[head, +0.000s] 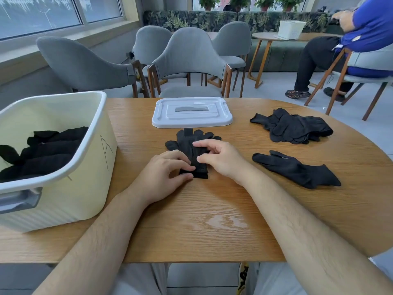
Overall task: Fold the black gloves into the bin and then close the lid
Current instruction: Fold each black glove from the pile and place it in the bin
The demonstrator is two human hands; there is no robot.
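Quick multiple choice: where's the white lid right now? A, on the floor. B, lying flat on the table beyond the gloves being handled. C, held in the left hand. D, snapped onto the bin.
B: the white lid lies flat on the table, just beyond the gloves under both hands, while the bin at the left stands open with folded gloves inside.

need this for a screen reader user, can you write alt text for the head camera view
Two bare hands, left hand and right hand, press on a pair of black gloves on a wooden table. A cream bin holding folded gloves stands at left, its white lid lies beyond, and more gloves lie at right.
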